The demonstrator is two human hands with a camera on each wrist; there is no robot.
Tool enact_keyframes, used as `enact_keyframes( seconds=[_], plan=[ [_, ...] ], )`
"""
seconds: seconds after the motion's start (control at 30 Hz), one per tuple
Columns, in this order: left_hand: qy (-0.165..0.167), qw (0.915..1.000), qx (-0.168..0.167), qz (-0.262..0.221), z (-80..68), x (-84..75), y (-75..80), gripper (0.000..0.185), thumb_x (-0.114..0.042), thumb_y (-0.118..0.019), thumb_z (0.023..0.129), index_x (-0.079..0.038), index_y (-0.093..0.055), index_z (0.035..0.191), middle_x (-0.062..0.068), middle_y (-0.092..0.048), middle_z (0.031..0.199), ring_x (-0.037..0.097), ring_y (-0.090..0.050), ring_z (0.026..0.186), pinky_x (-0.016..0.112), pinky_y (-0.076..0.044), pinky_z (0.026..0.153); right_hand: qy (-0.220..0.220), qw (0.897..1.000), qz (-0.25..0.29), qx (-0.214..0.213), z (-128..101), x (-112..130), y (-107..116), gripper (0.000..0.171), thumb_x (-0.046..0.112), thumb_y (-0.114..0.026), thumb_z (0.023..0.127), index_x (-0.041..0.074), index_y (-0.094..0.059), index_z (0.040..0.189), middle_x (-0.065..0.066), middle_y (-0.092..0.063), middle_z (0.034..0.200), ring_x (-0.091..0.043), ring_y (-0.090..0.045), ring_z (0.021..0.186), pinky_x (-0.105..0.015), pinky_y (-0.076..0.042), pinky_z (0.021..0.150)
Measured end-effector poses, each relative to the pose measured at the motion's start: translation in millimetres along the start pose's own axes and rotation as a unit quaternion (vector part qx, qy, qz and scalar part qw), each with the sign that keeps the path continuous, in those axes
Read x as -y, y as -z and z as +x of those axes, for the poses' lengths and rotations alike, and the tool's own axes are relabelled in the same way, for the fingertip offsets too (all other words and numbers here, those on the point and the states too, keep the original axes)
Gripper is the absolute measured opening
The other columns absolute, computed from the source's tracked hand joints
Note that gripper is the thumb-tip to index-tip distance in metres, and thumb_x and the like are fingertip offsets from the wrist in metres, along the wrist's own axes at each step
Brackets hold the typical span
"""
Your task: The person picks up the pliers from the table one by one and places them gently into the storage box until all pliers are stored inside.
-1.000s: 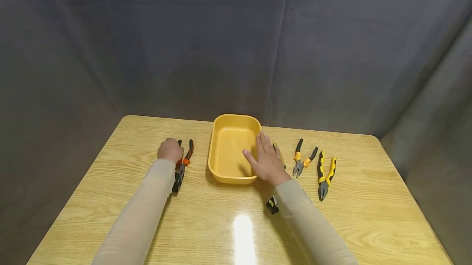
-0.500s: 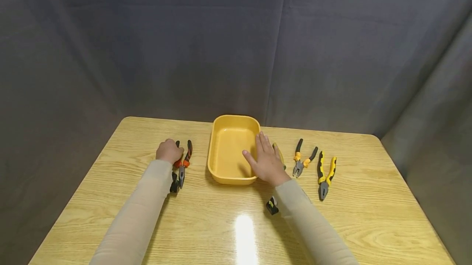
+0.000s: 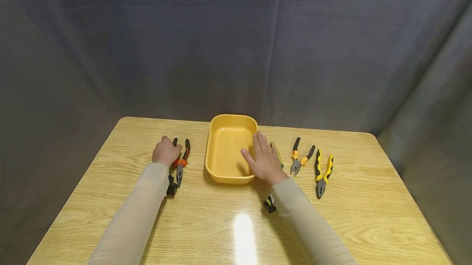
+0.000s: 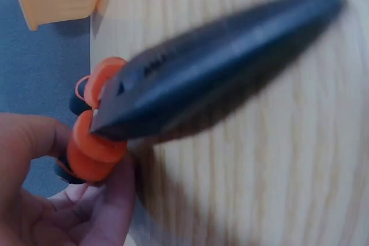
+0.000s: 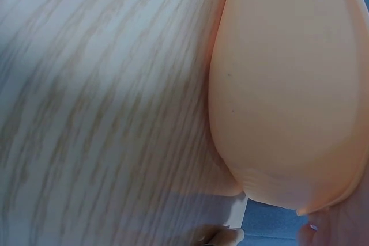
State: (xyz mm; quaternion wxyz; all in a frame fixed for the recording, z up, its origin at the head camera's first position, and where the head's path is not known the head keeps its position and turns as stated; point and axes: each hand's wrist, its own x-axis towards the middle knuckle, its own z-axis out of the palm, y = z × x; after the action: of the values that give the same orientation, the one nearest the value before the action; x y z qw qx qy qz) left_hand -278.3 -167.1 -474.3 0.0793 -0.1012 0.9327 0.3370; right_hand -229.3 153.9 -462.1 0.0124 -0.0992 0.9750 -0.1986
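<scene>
My left hand grips the handles of orange-and-black long-nose pliers left of a yellow tray. In the left wrist view the pliers' dark nose is blurred above the wood, and my fingers curl round the orange grips. My right hand lies flat with straight fingers on the tray's right rim. It partly covers a yellow-handled tool. The right wrist view is filled by the tray's outer wall and the table.
Right of the tray lie small orange-and-black pliers and larger yellow-and-black pliers. The wooden table stands against a grey cloth backdrop. The inside of the tray holds nothing.
My left hand has tightened on the long-nose pliers and swung their nose a little, so they lie straighter. The right hand stays on the tray rim.
</scene>
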Motion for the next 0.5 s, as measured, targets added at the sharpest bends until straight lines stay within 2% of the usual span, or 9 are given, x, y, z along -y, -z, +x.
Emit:
enact_keyframes(
  seconds=[0.2,0.3,0.4,0.5],
  plan=[
    [-0.018,0.9982,-0.021,-0.053,2.7,6.8,-2.0,0.037,-0.027,-0.054,0.101,0.008,-0.052,0.11,0.012,-0.061,0.075,0.018,-0.054,0.054,0.03,-0.042,0.05,-0.001,1.0,0.003,0.002,-1.1,1.7,0.4,0.083,0.059,-0.028,0.107,-0.001,-0.011,0.161,-0.016,-0.006,0.17,-0.031,-0.004,0.156,-0.06,-0.008,0.121],
    [-0.025,0.9932,-0.011,-0.114,1.9,9.9,-1.2,0.028,-0.022,-0.054,0.102,0.005,-0.059,0.102,0.007,-0.066,0.072,0.012,-0.057,0.055,0.026,-0.046,0.053,-0.003,1.0,0.004,0.003,-0.8,1.4,0.4,0.082,0.058,-0.028,0.107,0.0,-0.01,0.162,-0.015,-0.005,0.17,-0.03,-0.002,0.156,-0.059,-0.008,0.122],
    [-0.029,0.9771,0.02,-0.21,0.4,11.8,-0.3,0.024,-0.014,-0.05,0.102,0.007,-0.062,0.1,0.005,-0.067,0.07,0.01,-0.06,0.059,0.022,-0.049,0.057,0.0,1.0,0.006,-0.003,0.1,0.4,-0.5,0.081,0.056,-0.03,0.107,-0.001,-0.011,0.162,-0.016,-0.005,0.17,-0.032,-0.004,0.156,-0.06,-0.008,0.121],
    [-0.033,0.9513,0.053,-0.302,-1.2,12.7,0.7,0.023,-0.009,-0.048,0.102,0.01,-0.06,0.103,0.005,-0.066,0.073,0.01,-0.062,0.064,0.021,-0.052,0.059,0.001,1.0,0.007,-0.008,1.2,-0.4,-1.7,0.08,0.054,-0.033,0.108,-0.001,-0.012,0.161,-0.016,-0.005,0.17,-0.034,-0.006,0.156,-0.061,-0.009,0.121]
  ],
)
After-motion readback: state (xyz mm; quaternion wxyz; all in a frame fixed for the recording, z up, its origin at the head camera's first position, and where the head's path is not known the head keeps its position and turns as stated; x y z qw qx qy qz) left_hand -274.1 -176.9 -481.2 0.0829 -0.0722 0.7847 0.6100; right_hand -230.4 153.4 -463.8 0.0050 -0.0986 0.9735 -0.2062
